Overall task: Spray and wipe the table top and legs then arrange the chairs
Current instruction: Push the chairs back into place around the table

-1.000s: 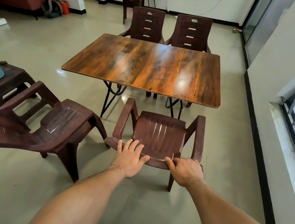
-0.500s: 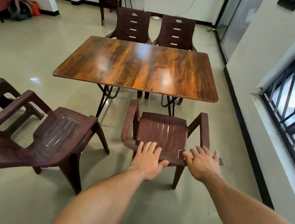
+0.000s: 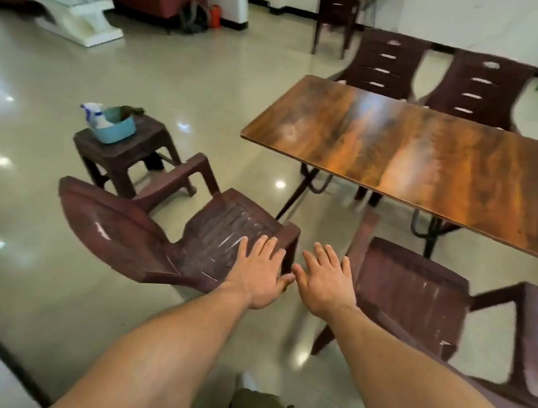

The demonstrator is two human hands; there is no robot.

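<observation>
The bench (image 3: 422,163) shows a glossy, bare top with two chairs (image 3: 434,78) already tucked against its far side, and the spray bottle (image 3: 95,113) and blue basin (image 3: 115,130) are set aside on a small stool (image 3: 122,155) well off the bench's left end, so the wiping looks finished and chair-arranging looks like the step in hand. On the near side of the bench, one chair (image 3: 420,294) stands upright facing it, its seat just short of the bench edge; it seems placed or nearly so. The other chair (image 3: 194,235), near the bench's left near corner, is tipped back at a slant and turned away, so it appears still to need righting and sliding in. The left hand (image 3: 257,278) lies over that chair's seat, fingers (image 3: 268,248) spread wide, holding nothing; whether it touches is unclear. The right hand (image 3: 325,287) hovers between the two near chairs, fingers equally splayed and empty. Open floor lies left of the bench, giving swing room, though the stool sits just behind the tipped chair and the bench's metal legs (image 3: 304,188) stand close ahead of it.
</observation>
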